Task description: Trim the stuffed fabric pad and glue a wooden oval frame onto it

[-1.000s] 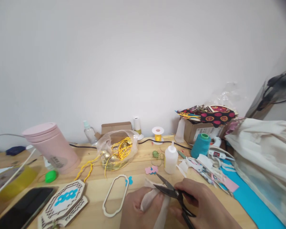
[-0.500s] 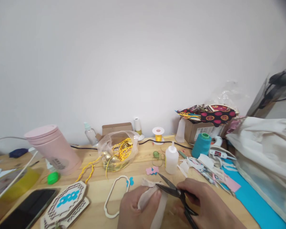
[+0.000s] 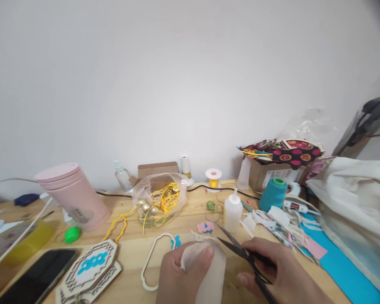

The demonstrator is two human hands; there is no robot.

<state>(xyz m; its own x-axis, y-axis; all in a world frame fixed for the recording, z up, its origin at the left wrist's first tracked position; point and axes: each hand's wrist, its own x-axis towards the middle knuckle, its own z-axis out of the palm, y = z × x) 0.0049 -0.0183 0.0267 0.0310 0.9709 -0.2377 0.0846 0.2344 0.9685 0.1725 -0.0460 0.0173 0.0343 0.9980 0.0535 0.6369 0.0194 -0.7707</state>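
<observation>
Thin white cloth (image 3: 213, 270) is pinched between the thumb and fingers of my left hand (image 3: 185, 274), its frayed upper edge sticking out above the thumb. My right hand (image 3: 272, 270) holds black scissors (image 3: 240, 250) by the handles, the blades a little apart and pointing up-left, just right of the cloth's top edge. Left of my left hand lies a white scalloped frame (image 3: 148, 270), with a blue cutout (image 3: 176, 241) beside it. Beyond the blades are a pink and blue cutout (image 3: 205, 227) and a white squeeze bottle (image 3: 232, 212).
At left are a pink tumbler (image 3: 74, 198), a phone (image 3: 38, 276) and octagonal lattice pieces (image 3: 91, 266). A plastic bag (image 3: 160, 198) holds yellow cord. At right stand a teal thread cone (image 3: 272, 195), scraps, blue sheet (image 3: 351, 270) and a filled cardboard box (image 3: 259, 175).
The scissors have moved right, off the cloth's upper edge. More of the cloth shows at my left thumb. The whole view has shifted slightly.
</observation>
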